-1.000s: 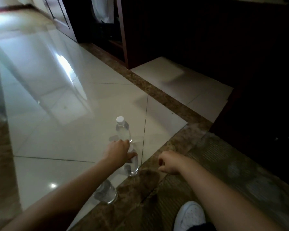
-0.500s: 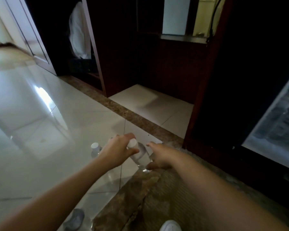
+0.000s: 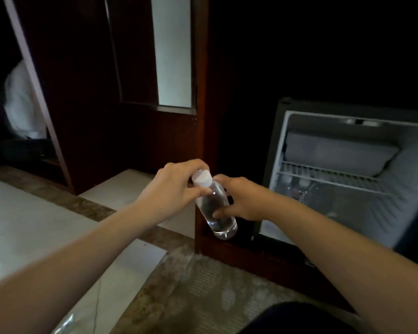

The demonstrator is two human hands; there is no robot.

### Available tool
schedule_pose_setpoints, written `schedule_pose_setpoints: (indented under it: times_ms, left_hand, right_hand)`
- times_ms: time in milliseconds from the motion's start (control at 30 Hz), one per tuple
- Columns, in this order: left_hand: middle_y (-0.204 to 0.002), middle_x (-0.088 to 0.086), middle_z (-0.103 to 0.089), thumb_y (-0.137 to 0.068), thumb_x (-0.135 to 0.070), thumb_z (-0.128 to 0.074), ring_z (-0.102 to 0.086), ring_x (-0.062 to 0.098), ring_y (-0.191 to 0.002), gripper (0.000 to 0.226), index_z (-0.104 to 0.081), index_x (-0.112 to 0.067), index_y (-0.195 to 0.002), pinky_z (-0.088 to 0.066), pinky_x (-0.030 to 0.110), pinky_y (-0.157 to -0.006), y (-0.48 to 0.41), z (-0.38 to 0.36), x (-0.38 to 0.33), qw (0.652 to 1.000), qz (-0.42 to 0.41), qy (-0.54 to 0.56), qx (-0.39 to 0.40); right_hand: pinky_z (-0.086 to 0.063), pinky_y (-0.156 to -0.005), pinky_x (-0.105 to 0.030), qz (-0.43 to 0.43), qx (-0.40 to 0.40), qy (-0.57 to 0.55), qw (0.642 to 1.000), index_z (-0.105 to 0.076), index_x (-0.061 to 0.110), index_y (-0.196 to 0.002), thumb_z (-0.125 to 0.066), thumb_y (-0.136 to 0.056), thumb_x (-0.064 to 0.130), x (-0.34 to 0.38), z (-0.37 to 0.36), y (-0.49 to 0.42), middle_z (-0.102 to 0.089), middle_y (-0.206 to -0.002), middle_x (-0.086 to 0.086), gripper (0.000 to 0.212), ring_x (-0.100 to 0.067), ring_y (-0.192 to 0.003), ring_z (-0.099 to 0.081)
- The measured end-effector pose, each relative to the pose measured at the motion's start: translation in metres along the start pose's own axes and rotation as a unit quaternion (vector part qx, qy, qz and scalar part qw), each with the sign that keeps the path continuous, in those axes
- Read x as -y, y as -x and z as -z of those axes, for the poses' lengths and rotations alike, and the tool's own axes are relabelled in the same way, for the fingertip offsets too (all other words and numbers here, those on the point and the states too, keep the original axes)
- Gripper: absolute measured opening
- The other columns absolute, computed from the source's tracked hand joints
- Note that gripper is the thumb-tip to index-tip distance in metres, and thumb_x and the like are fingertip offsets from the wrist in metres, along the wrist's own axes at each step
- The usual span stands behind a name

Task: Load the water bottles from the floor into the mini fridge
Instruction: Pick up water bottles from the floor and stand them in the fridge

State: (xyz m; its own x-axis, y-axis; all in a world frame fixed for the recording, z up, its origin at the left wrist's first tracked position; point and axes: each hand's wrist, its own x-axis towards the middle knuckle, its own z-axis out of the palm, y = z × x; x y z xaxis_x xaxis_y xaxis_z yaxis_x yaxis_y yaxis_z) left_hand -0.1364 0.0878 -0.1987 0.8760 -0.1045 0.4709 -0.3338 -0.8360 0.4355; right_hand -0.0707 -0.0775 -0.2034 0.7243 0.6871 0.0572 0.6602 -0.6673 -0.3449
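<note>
A clear water bottle (image 3: pixel 215 208) with a white cap hangs tilted in the air at mid-frame, held by both hands. My left hand (image 3: pixel 171 191) grips its neck just under the cap. My right hand (image 3: pixel 239 201) wraps the body from the right side. The mini fridge (image 3: pixel 348 174) stands open at the right inside a dark wooden cabinet; its white interior has a wire shelf (image 3: pixel 328 177), and at least one bottle (image 3: pixel 302 189) lies dimly behind and below it. Another bottle (image 3: pixel 65 325) shows faintly on the floor at the bottom left.
A dark wooden post (image 3: pixel 200 116) of the cabinet rises just behind the held bottle, left of the fridge. Pale glossy tiles (image 3: pixel 22 225) lie to the left, a patterned carpet (image 3: pixel 203 292) underfoot. An open closet with white cloth (image 3: pixel 22 107) is at the far left.
The bottle has been lifted off the floor and carried right toward the fridge. My right hand has closed on its body. The view has swung right, showing the open fridge.
</note>
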Motion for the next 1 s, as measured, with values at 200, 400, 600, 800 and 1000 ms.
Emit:
schedule_pose_setpoints:
  times_ms: [200, 400, 600, 800, 1000]
  left_hand:
    - [-0.091, -0.007, -0.065, -0.081, -0.034, -0.068, -0.058, 0.002, -0.066, 0.023, -0.058, -0.026, -0.1, -0.05, 0.03, -0.072, -0.05, -0.022, -0.047, 0.997, -0.081, 0.0, 0.011]
    - [-0.095, -0.007, -0.066, -0.082, -0.034, -0.067, -0.065, 0.009, -0.079, 0.027, -0.056, -0.027, -0.105, -0.052, 0.036, -0.083, -0.098, -0.051, -0.085, 0.993, -0.112, -0.005, 0.025]
    - [-0.097, -0.004, -0.065, -0.084, -0.034, -0.065, -0.064, 0.016, -0.087, 0.024, -0.055, -0.028, -0.105, -0.051, 0.039, -0.087, -0.141, -0.099, -0.108, 0.992, -0.113, 0.003, 0.05]
    - [-0.103, -0.001, -0.064, -0.085, -0.029, -0.064, -0.062, 0.02, -0.095, 0.017, -0.056, -0.026, -0.1, -0.051, 0.042, -0.088, -0.179, -0.152, -0.123, 0.991, -0.077, 0.021, 0.105]
    - [-0.092, 0.0, -0.066, -0.082, -0.028, -0.069, -0.062, 0.016, -0.088, 0.019, -0.06, -0.016, -0.093, -0.051, 0.034, -0.079, -0.193, -0.216, -0.115, 0.987, -0.059, 0.069, 0.135]
  right_hand:
    - [-0.047, -0.081, -0.036, -0.024, -0.08, 0.111, 0.99, -0.035, 0.022, -0.136, -0.068, -0.081, 0.043, -0.049, 0.043, 0.029, -0.062, -0.113, -0.001, 0.068, -0.026, -0.103, -0.06]
    - [-0.048, -0.078, -0.039, -0.063, -0.141, 0.16, 0.975, -0.035, 0.021, -0.134, -0.065, -0.082, 0.047, -0.1, 0.071, 0.044, -0.062, -0.115, -0.002, 0.066, -0.03, -0.101, -0.061]
    - [-0.051, -0.085, -0.042, -0.116, -0.134, 0.11, 0.978, -0.032, 0.02, -0.136, -0.069, -0.08, 0.043, -0.158, 0.082, 0.048, -0.061, -0.116, -0.006, 0.07, -0.027, -0.104, -0.059]
    - [-0.045, -0.081, -0.03, -0.163, -0.154, 0.043, 0.973, -0.037, 0.019, -0.136, -0.072, -0.078, 0.039, -0.212, 0.072, 0.049, -0.061, -0.119, -0.006, 0.071, -0.024, -0.105, -0.059]
    - [-0.044, -0.077, -0.027, -0.203, -0.13, 0.012, 0.97, -0.039, 0.016, -0.134, -0.072, -0.08, 0.033, -0.257, 0.043, 0.058, -0.059, -0.116, -0.005, 0.065, -0.016, -0.094, -0.056]
